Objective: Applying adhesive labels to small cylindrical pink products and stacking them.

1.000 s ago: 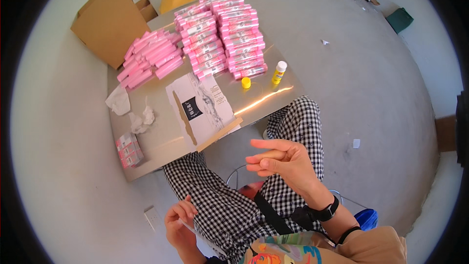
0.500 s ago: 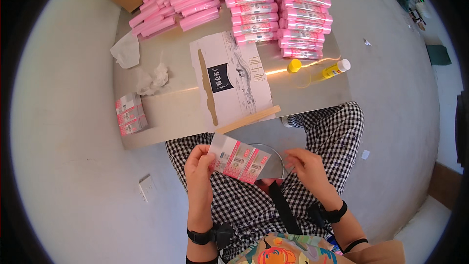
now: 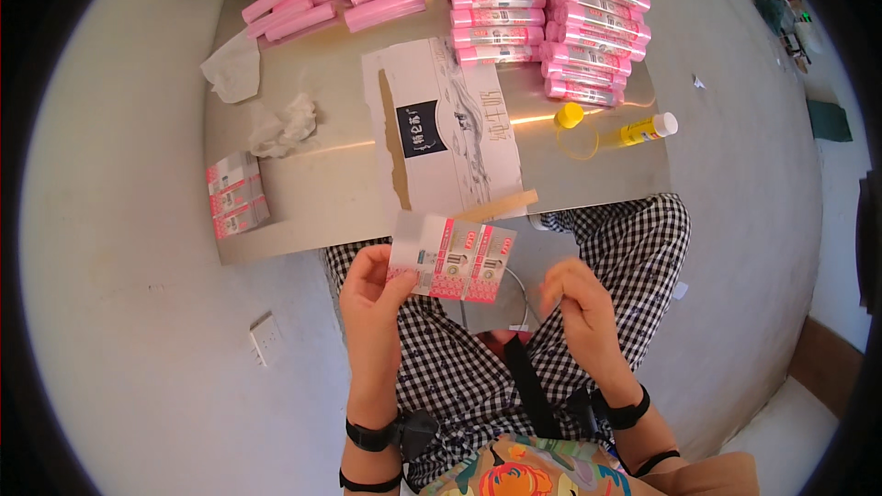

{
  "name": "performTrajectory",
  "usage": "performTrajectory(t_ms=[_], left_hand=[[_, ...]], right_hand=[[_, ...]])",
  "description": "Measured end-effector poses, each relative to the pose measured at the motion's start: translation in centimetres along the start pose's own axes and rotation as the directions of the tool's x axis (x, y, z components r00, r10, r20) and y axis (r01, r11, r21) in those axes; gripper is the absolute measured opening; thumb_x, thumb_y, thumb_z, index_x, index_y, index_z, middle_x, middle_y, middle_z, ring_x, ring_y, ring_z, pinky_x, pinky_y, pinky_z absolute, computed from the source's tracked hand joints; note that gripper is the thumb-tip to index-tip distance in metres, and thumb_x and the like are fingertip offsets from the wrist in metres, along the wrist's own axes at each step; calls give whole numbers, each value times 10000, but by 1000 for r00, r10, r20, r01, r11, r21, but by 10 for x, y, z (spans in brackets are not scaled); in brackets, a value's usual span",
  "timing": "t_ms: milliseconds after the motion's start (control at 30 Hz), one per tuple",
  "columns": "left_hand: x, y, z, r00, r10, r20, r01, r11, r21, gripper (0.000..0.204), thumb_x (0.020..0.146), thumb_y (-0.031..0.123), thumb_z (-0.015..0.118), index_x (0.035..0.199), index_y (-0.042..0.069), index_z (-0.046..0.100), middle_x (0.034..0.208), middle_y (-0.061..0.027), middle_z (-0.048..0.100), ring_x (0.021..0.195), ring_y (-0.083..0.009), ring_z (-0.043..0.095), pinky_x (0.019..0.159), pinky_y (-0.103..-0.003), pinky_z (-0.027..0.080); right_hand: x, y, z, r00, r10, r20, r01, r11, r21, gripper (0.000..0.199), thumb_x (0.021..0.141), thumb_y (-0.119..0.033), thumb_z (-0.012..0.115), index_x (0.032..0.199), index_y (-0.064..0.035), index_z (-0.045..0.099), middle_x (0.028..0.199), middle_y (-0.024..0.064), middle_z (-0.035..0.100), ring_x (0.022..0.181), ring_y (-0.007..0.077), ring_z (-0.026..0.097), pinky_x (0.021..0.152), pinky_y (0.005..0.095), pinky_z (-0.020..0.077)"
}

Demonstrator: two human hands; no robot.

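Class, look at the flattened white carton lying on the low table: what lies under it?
The flattened white carton rests on the grey table. A tan strip pokes out at its lower right corner. Whatever else sits beneath is covered.

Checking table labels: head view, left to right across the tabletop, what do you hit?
Small stack of flat pink cards → crumpled tissue → flattened white carton → yellow cap → yellow glue bottle. Pink box stacks behind span too wide to place.

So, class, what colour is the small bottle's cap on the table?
White, on the yellow glue bottle; head view.
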State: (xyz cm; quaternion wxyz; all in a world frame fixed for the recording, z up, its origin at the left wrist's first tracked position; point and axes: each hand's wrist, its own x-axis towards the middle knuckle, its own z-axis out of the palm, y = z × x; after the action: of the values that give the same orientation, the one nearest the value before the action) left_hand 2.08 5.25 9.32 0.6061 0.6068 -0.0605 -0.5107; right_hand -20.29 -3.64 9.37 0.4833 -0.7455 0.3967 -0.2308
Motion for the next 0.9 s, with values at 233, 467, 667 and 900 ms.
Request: performTrajectory(t_ms=[233, 467, 667, 900], left_hand=[[-7, -12, 3, 531, 790, 306, -729, 241, 641, 264, 669, -71, 654, 889, 76, 644, 934, -75, 636, 904, -253, 624, 761, -333, 503], [-1, -12, -1, 466, 628, 623, -794, -14, 608, 469, 663, -56, 667, 1110, 85, 648, 1101, -113, 627, 982, -280, 609, 832, -375, 490], [5, -12, -7, 857, 512, 56, -496, 790, 360, 533, 790, -28, 626, 1293, -22, 452, 1147, -158, 591, 982, -219, 610, 864, -345, 497], [37, -26, 5, 990, 134, 42, -138, 983, 118, 296, 890, 62, 623, 1154, -5, 508, 1047, -91, 604, 830, -115, 607, 721, -246, 506]], right_hand=[[26, -36, 13, 816, 482, 320, -531, 405, 744, 452, 988, -141, 492, 1396, -1, 357, 1142, 170, 628, 950, 192, 640, 782, 265, 517], [52, -26, 29, 844, 522, 126, -471, 607, 641, 419, 836, 26, 576, 1224, 20, 418, 1020, 144, 660, 922, 171, 643, 812, 268, 496], [61, -24, 25, 792, 582, 187, -576, 609, 545, 413, 804, 48, 545, 1201, 9, 439, 980, 141, 668, 895, 163, 645, 843, 283, 483], [66, -4, 42, 825, 533, 189, -549, 673, 495, 389, 815, 43, 552, 1188, 11, 449, 995, 128, 648, 836, 154, 637, 718, 273, 508]])
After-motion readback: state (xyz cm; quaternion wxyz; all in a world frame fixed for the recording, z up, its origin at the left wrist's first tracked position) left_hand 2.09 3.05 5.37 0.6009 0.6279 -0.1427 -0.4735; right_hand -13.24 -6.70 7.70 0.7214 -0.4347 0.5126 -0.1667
